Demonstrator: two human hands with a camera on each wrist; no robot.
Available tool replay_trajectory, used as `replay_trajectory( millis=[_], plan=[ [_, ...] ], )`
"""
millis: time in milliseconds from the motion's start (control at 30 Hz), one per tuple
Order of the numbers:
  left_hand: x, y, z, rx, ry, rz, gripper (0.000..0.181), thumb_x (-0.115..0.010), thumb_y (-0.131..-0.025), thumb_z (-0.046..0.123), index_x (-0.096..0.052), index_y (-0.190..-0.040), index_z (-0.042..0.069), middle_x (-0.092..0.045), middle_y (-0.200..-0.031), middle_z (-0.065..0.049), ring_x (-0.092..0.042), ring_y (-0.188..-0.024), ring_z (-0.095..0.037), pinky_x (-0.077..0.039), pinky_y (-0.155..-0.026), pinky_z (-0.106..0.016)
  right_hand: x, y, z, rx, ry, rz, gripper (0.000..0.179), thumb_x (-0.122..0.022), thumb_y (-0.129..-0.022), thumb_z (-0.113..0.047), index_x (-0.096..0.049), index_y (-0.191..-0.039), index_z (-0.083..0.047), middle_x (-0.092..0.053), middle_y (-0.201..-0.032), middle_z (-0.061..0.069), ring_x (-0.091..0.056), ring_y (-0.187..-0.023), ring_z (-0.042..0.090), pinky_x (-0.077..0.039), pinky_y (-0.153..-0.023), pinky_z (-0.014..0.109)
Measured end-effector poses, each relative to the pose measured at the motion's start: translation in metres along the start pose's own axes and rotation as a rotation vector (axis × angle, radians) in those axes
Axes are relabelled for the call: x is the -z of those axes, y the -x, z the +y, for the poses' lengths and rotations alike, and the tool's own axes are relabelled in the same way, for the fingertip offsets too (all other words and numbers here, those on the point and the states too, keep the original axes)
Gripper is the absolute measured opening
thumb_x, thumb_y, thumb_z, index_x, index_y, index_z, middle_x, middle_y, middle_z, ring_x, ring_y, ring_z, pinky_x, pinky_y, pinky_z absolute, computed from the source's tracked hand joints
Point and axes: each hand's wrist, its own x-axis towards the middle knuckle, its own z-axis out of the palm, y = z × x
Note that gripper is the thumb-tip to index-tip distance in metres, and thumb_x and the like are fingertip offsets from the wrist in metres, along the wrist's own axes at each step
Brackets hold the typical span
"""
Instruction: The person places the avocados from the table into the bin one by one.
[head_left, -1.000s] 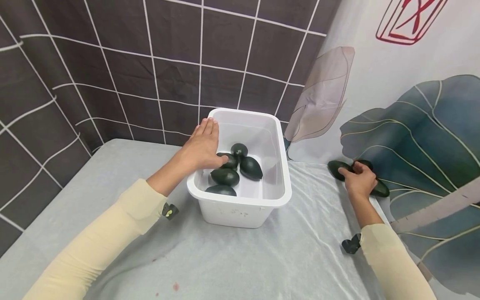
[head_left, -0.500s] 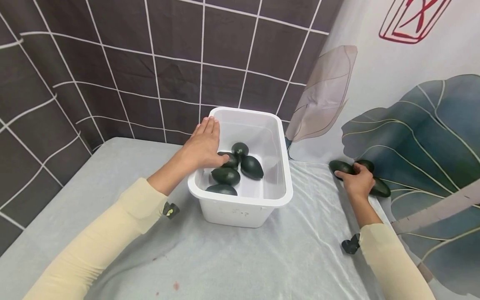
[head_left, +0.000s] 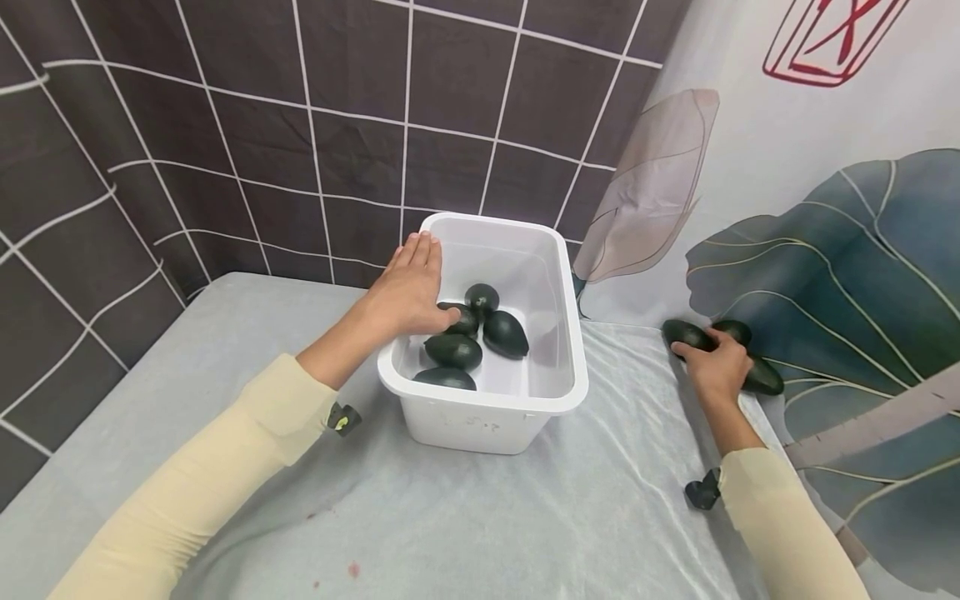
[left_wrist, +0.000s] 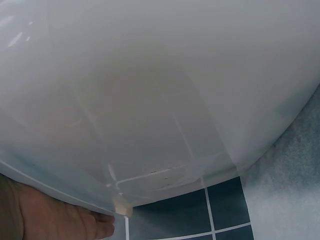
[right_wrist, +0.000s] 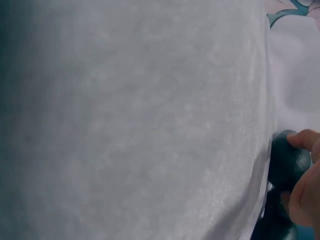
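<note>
In the head view a white plastic tub (head_left: 480, 425) stands on the cloth-covered table, with several dark green avocados (head_left: 453, 352) inside. My left hand (head_left: 408, 296) rests on its left rim, fingers straight and thumb over the inside. The left wrist view shows the tub wall (left_wrist: 150, 100) close up and part of that hand (left_wrist: 65, 217). At the table's right edge, my right hand (head_left: 717, 367) holds an avocado (head_left: 684, 334) between thumb and fingers. Two more avocados lie beside it, one behind (head_left: 735, 332) and one to the right (head_left: 763, 379).
A dark curtain with white grid lines (head_left: 360, 158) hangs behind the table. On the right a white cloth with large painted leaves (head_left: 825, 250) hangs along the edge. Grey cloth (head_left: 600, 500) covers the table around the tub.
Both hands stay almost in place. The right thumb has shifted slightly left along the avocado; the whole view has drifted a little.
</note>
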Motion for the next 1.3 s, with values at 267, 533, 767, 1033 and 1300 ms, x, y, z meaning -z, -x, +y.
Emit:
replay_trajectory(
  millis=[267, 533, 767, 1033, 1300],
  plan=[
    [0.000, 0.000, -0.001, 0.001, -0.001, 0.001, 0.114, -0.067, -0.103, 0.047, -0.002, -0.176, -0.012, 0.006, -0.188, -0.031, 0.006, -0.178, -0.046, -0.003, -0.147, -0.054, 0.000, 0.000, 0.000, -0.062, -0.042, 0.015, 0.075, -0.081, -0.101, -0.044, -0.061, -0.162, -0.006, -0.056, -0.169, 0.022, -0.034, -0.161, 0.045, -0.037, -0.131, 0.065],
    [-0.001, 0.001, -0.003, 0.003, 0.005, -0.004, 0.114, -0.067, -0.103, 0.046, -0.002, -0.176, -0.012, 0.006, -0.188, -0.031, 0.007, -0.178, -0.045, -0.002, -0.147, -0.053, 0.000, 0.002, -0.004, -0.095, -0.061, 0.016, 0.076, -0.080, -0.101, -0.048, -0.062, -0.161, -0.006, -0.056, -0.169, 0.021, -0.033, -0.163, 0.043, -0.038, -0.132, 0.063],
    [-0.001, 0.001, -0.002, 0.005, 0.006, -0.007, 0.113, -0.065, -0.104, 0.048, -0.001, -0.176, -0.012, 0.007, -0.188, -0.031, 0.007, -0.178, -0.045, -0.002, -0.147, -0.053, 0.002, 0.003, -0.007, -0.089, -0.067, 0.004, 0.077, -0.081, -0.099, -0.051, -0.063, -0.160, -0.007, -0.057, -0.168, 0.020, -0.033, -0.163, 0.041, -0.039, -0.132, 0.062],
    [0.000, 0.001, 0.000, 0.009, 0.008, 0.007, 0.112, -0.061, -0.106, 0.052, -0.001, -0.176, -0.011, 0.006, -0.188, -0.030, 0.005, -0.179, -0.045, -0.002, -0.147, -0.053, 0.001, 0.003, -0.009, -0.093, -0.085, -0.003, 0.080, -0.079, -0.099, -0.057, -0.062, -0.162, -0.010, -0.056, -0.170, 0.018, -0.032, -0.164, 0.038, -0.038, -0.133, 0.061],
    [0.001, 0.002, 0.003, 0.008, 0.010, 0.008, 0.101, -0.043, -0.113, 0.057, -0.002, -0.177, -0.009, 0.005, -0.189, -0.028, 0.006, -0.179, -0.043, 0.000, -0.147, -0.053, -0.002, 0.006, -0.015, -0.046, -0.095, 0.029, 0.076, -0.081, -0.099, -0.051, -0.065, -0.159, -0.009, -0.061, -0.166, 0.019, -0.034, -0.162, 0.039, -0.035, -0.133, 0.059]
  ],
)
